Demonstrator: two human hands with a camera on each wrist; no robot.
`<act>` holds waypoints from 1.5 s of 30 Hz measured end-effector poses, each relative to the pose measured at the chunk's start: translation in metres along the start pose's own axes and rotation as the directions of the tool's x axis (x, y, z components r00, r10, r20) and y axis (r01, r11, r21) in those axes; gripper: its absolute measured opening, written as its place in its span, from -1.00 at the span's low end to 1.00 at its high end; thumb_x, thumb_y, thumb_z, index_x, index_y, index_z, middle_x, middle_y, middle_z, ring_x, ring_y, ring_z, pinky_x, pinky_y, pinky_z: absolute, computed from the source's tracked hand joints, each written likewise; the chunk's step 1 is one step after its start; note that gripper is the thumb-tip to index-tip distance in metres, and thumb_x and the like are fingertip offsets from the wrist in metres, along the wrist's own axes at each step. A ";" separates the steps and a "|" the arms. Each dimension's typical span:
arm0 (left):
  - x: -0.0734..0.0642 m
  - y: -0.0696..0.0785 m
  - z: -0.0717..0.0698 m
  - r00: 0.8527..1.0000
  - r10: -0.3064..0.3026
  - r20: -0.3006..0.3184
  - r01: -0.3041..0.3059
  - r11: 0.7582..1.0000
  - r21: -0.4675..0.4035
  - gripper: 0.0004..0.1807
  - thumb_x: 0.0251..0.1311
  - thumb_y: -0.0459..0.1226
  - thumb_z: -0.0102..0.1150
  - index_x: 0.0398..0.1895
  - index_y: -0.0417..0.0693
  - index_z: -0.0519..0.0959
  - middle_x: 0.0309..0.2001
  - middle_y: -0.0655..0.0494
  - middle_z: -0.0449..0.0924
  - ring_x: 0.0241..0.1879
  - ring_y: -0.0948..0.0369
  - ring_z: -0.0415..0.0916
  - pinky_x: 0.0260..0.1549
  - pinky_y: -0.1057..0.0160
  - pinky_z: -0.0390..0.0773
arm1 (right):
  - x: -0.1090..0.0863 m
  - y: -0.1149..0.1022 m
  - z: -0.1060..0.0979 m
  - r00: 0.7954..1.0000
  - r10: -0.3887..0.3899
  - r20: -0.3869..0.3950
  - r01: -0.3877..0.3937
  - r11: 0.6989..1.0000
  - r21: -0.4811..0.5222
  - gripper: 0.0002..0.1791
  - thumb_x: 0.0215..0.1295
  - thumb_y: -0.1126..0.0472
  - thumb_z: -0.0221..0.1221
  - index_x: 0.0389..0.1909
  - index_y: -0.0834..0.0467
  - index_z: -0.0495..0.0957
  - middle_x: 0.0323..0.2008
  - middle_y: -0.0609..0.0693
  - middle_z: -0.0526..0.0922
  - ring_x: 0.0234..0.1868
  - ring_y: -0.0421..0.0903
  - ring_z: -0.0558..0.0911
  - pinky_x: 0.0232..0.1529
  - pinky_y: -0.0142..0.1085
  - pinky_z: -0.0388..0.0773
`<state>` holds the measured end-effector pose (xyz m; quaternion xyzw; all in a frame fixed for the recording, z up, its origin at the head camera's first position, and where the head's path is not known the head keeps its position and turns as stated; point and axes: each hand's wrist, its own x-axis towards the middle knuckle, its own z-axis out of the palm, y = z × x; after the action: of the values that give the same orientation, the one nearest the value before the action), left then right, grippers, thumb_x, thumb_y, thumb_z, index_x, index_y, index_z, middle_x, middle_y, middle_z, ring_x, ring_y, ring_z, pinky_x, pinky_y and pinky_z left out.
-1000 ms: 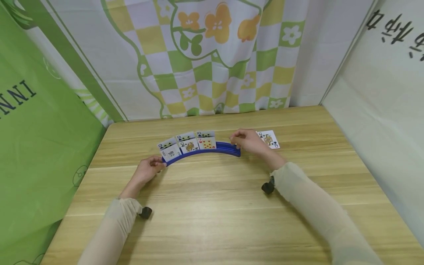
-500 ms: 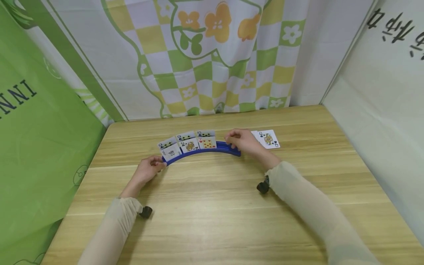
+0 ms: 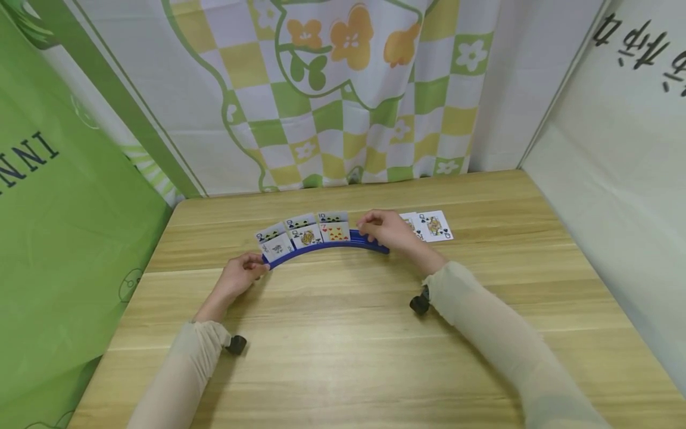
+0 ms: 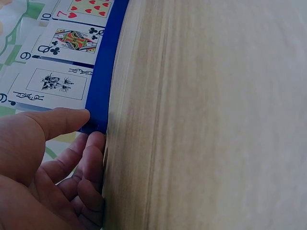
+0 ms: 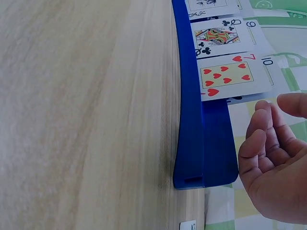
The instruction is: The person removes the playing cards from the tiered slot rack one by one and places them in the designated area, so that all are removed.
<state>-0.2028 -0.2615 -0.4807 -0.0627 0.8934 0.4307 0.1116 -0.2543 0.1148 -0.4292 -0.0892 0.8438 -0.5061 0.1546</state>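
A curved blue card holder (image 5: 216, 148) lies on the table. Standing in its front row are a joker (image 4: 55, 84), a queen of clubs (image 5: 221, 36) and a seven of hearts (image 5: 230, 76). Behind them, two nines and a ten (image 3: 333, 215) show their top edges. My left hand (image 3: 236, 277) grips the holder's left end between thumb and fingers. Over the right end hovers my right hand (image 3: 393, 231), its fingers loosely bent and nothing seen between them. In the right wrist view its thumb and fingertips are apart, close to the ten's edge.
To the right of my right hand, a black-suited queen (image 3: 435, 225) lies face up, overlapping another face card (image 3: 409, 220) partly hidden by the hand. The wooden table (image 3: 343, 333) meets a patterned curtain (image 3: 348, 137) at the back, with fabric walls on both sides.
My right hand has moved left along the holder toward the ten, uncovering more of the face card behind it. The left hand and the holder have stayed in place.
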 end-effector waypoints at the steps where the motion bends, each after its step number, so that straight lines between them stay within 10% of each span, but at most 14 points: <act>1: 0.000 0.000 0.000 1.000 0.002 0.001 -0.002 1.000 -0.003 -0.58 0.34 -0.17 0.19 0.13 -0.27 0.51 -0.03 -0.20 0.64 -0.25 0.17 0.53 -0.31 0.33 0.51 | 0.000 0.000 0.000 1.000 -0.003 0.001 0.003 1.000 0.004 -0.65 0.48 0.02 0.08 0.08 0.15 0.58 -0.11 0.07 0.71 -0.21 -0.02 0.63 -0.27 -0.29 0.56; 45: 0.000 -0.002 0.001 1.000 0.019 -0.014 -0.019 1.000 0.016 -0.59 0.34 -0.19 0.19 0.12 -0.28 0.53 -0.04 -0.20 0.66 -0.25 0.18 0.54 -0.35 0.35 0.49 | 0.010 -0.007 0.021 0.993 -0.107 -0.046 0.103 0.991 -0.088 -0.84 0.37 0.12 0.24 -0.12 0.08 0.65 -0.12 0.03 0.70 -0.30 -0.08 0.68 -0.32 -0.31 0.61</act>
<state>-0.2024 -0.2617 -0.4828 -0.0562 0.8980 0.4244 0.1016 -0.2565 0.0912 -0.4343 -0.1272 0.8625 -0.4791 0.1024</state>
